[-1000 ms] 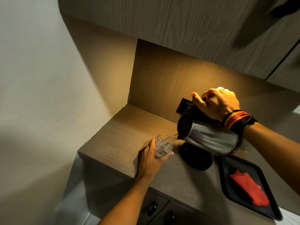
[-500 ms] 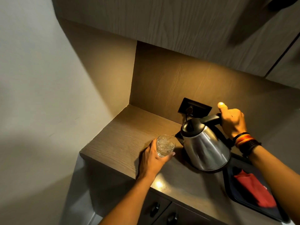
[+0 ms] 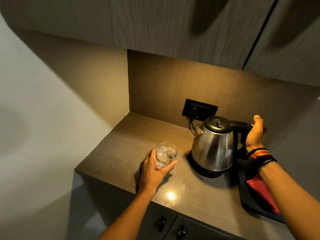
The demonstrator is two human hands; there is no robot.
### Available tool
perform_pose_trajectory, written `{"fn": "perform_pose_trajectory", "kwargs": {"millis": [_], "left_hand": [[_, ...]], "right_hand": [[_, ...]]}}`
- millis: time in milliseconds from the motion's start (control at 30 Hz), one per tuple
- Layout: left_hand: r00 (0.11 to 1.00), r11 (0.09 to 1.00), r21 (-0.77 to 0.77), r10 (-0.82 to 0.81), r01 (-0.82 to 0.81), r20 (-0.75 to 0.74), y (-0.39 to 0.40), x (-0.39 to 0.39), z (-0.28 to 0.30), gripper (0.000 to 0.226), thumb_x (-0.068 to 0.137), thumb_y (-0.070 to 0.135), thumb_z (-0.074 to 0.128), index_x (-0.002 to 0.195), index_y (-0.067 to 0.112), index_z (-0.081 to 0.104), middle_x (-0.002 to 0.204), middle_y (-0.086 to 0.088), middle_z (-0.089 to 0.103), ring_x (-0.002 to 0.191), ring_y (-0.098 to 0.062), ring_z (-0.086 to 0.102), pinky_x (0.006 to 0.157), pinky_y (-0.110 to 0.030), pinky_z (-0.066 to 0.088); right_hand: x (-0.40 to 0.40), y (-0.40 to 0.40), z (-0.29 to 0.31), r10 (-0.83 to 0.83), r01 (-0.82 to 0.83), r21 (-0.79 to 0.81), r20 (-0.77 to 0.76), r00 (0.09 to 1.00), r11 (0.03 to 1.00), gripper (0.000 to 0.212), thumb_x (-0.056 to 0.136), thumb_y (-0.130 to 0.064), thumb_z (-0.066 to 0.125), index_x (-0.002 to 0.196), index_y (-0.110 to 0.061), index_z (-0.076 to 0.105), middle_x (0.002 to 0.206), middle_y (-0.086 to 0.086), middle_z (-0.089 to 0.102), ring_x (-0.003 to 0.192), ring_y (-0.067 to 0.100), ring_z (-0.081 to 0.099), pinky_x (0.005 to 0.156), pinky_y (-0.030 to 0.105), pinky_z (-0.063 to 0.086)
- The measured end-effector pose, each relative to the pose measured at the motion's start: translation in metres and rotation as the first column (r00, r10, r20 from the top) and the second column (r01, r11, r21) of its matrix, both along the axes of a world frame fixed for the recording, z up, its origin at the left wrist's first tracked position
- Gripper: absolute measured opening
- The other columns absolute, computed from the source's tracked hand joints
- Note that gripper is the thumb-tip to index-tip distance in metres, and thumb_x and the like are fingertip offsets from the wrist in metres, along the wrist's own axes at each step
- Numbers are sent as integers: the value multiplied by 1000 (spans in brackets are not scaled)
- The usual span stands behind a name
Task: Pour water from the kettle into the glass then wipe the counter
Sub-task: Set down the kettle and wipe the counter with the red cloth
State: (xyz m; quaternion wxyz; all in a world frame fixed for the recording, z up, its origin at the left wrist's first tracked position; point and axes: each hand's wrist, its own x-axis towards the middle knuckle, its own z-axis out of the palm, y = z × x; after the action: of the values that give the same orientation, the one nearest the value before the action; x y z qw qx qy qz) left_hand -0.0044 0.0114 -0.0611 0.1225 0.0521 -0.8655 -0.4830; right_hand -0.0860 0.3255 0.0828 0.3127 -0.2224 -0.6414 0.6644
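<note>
Cupping the glass, left hand; right hand loosening off kettle

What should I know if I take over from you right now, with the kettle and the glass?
Left hand: wrapped around the glass, which stands on the counter with water in it.
Right hand: loosely on the kettle handle, fingers open; the kettle sits upright on its base.
Done: pouring looks finished.
Left: wipe the counter. A red cloth lies in the black tray on the right, partly under the right forearm. A few drops seem to glint on the counter's near edge.
</note>
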Motion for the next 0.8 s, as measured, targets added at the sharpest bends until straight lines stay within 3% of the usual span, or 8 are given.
{"fn": "perform_pose_trajectory", "kwargs": {"millis": [167,300,400,500,533,633,700,800], "left_hand": [[1000,1000,18,4,-3,-11,1,1,1,104,61,86,70,141,23,52,132,-1,66,120,-20,63,97,-43,59],[999,999,43,-10,11,-30,3,1,3,98,63,80,73,139,19,55,129,-2,66,117,-19,64,94,-34,57],[1000,999,48,-19,20,-18,3,2,3,101,62,83,69,140,21,53,130,-2,65,118,-20,62,93,-32,54],[999,997,64,-50,50,1,3,1,2,106,59,86,67,144,24,48,134,-2,62,121,-19,59,97,-37,55],[998,997,59,-57,57,-1,2,1,2,109,58,86,67,145,24,47,136,-2,61,122,-19,58,98,-37,54],[997,996,52,-74,74,-3,-1,-5,5,111,54,86,70,143,23,49,136,-3,62,123,-22,59,99,-43,56],[997,997,41,-71,70,3,-1,-11,10,104,52,84,74,134,23,56,128,-3,66,116,-23,63,96,-45,59],[998,997,41,-64,63,16,-1,-17,17,84,53,74,83,117,26,59,112,3,67,105,-22,66,87,-40,60]], "right_hand": [[0,6,-16,45,-42,-92,31,999,995,56,79,-61,51,98,-10,64,106,12,61,100,26,59,98,42,48],[1,7,-23,90,-87,-82,35,995,993,67,84,-63,48,106,-3,66,103,17,62,98,37,60,92,46,48],[7,11,-19,177,-175,-21,115,978,984,78,88,-68,44,100,6,66,95,17,59,85,33,56,76,41,44],[26,21,-17,232,-247,48,206,951,968,61,102,-60,34,73,-13,59,69,5,61,63,13,62,66,26,48],[38,27,-19,214,-244,100,238,947,965,60,104,-59,31,75,-16,63,70,1,66,70,10,66,71,21,50],[88,63,-47,95,-241,367,374,923,899,70,92,-75,36,112,-17,70,109,6,69,108,25,63,94,39,48],[124,87,-81,-19,-348,542,559,829,765,81,83,-76,52,133,-14,62,136,15,61,127,33,55,106,47,43],[161,97,-124,-139,-616,634,741,657,468,85,91,-55,64,157,-12,35,165,17,28,152,35,25,123,47,14]]}}
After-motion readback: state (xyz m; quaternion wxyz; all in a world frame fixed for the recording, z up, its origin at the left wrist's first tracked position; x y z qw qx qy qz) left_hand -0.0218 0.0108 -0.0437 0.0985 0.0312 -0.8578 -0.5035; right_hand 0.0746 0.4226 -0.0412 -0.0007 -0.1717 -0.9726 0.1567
